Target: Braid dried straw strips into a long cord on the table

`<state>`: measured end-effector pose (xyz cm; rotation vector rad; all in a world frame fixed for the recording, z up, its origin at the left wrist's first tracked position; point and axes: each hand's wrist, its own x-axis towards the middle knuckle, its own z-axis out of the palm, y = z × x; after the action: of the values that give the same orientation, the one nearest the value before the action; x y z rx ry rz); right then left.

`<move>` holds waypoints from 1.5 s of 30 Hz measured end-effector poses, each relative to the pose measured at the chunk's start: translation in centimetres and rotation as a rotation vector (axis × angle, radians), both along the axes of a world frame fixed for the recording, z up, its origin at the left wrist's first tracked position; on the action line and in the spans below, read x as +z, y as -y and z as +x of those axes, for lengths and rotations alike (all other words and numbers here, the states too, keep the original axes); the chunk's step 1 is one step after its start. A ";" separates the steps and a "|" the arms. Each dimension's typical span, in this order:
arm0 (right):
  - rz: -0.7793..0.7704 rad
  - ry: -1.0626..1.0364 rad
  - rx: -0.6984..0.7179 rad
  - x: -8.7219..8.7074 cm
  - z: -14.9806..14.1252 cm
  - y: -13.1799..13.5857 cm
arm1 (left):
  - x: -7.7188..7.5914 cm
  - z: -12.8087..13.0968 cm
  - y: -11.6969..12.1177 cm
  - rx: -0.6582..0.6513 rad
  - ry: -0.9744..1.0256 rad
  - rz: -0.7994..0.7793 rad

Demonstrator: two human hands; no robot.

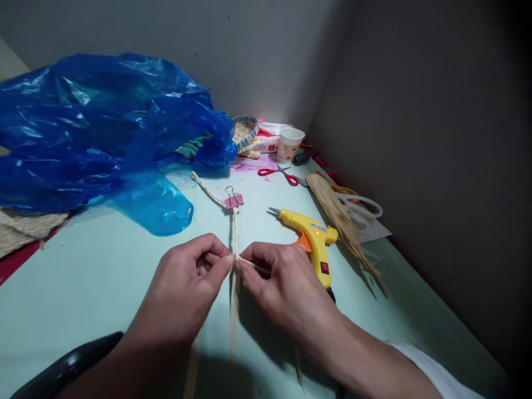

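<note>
A thin pale braid [236, 230] of flat fibre strips runs toward me from a pink binder clip [234, 200], its far end bending off to the left. At its near end, my left hand [193, 277] pinches one strip between thumb and forefinger. My right hand [278, 274] grips another strip, which passes through its fingers to the right. Between the hands a loose middle strip [234, 327] hangs toward me. Beside my right hand lies a yellow glue gun [313, 238] with an orange trigger, its nozzle pointing left.
A large blue plastic bag [103, 122] covers the back left. Red-handled scissors [280, 174], a paper cup [290, 143] and a small woven basket [245, 132] are at the back. Dry fibre strips [344, 221] and white-handled scissors [361, 205] lie right, near the wall.
</note>
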<state>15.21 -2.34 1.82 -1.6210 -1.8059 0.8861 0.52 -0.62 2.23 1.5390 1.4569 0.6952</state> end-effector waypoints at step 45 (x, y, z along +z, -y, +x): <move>-0.210 -0.542 0.142 -0.4 0.6 0.1 | 0.0 -0.1 0.4 -0.203 0.104 -0.004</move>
<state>15.83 -2.39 1.39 -1.2130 -1.4882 1.4582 0.45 -1.05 2.20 1.5973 1.2051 0.6404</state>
